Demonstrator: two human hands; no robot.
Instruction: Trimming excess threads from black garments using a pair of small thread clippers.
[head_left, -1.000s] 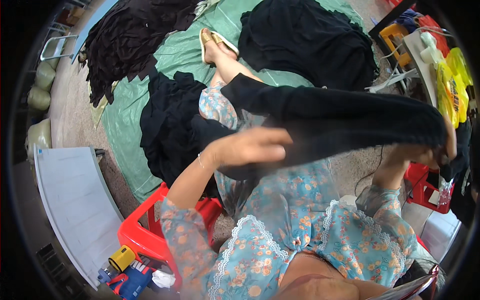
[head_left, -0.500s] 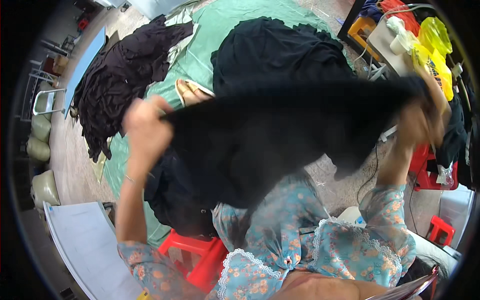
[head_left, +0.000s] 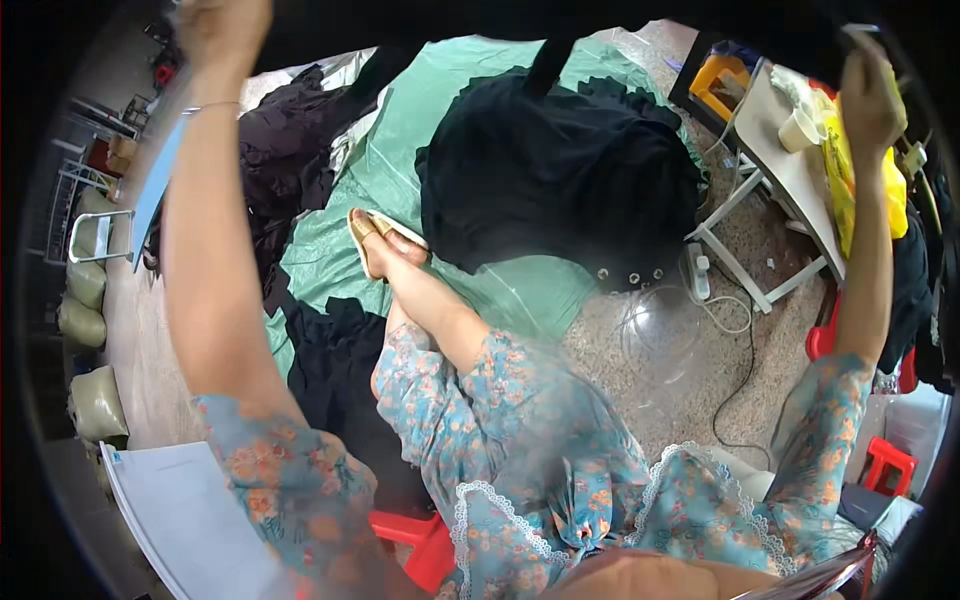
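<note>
A black garment (head_left: 560, 18) is stretched between my raised hands along the top of the picture, with most of it out of view. My left hand (head_left: 225, 35), partly cut off by the upper edge, is closed on its left end. At the right end my right hand (head_left: 870, 105) grips the cloth with bent fingers. Beneath hangs a dark strip of the cloth, in front of a large heap of black garments (head_left: 560, 170) on the floor. A dark brown heap of garments (head_left: 285, 145) lies left of it. More black cloth (head_left: 335, 345) rests beside my legs.
A green sheet (head_left: 535, 290) covers the floor under the heaps. At right stand a small table (head_left: 780, 165) with a cup (head_left: 800, 130), a yellow bag (head_left: 840, 190) and a power strip (head_left: 698, 270) with cables. A red stool (head_left: 425, 555) and white table (head_left: 190, 500) are near me.
Both my hands have risen, lifting the black garment from in front of my lap to the top of the picture. My legs and the floor behind it now show.
</note>
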